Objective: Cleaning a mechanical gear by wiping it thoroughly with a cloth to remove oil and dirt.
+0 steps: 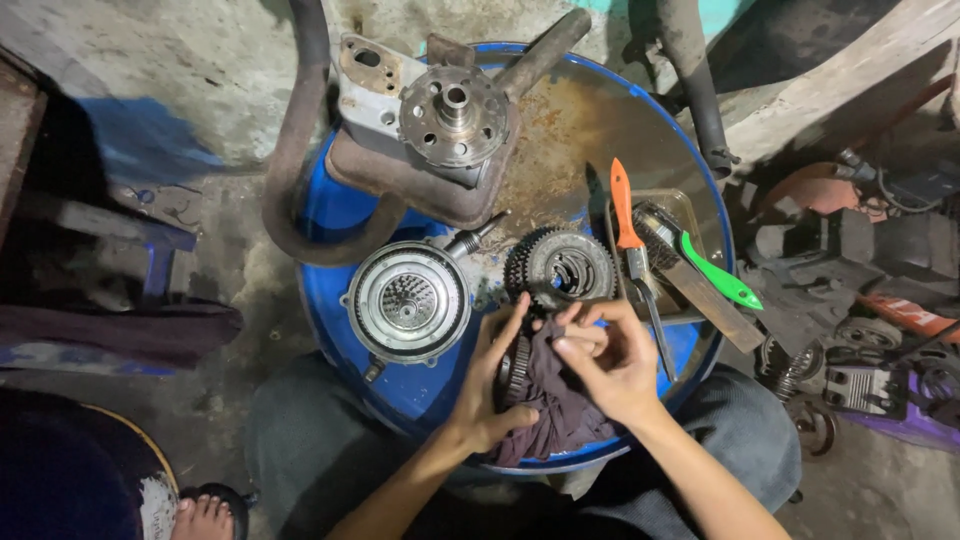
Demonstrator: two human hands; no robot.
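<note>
While both forearms angle up from the near edge of the blue drum top (345,215), left hand (487,385) cups a small gear (514,366) in a dark rag (555,395); right hand (612,358) pinches the rag, fingers curled.

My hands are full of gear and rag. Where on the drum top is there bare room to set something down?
Bare rusty patch on the drum top, between the hub and the tray. A small blue patch lies below the clutch housing, by the left hand. The middle is crowded: housing, toothed gear, tray with tools, right hand.
</note>
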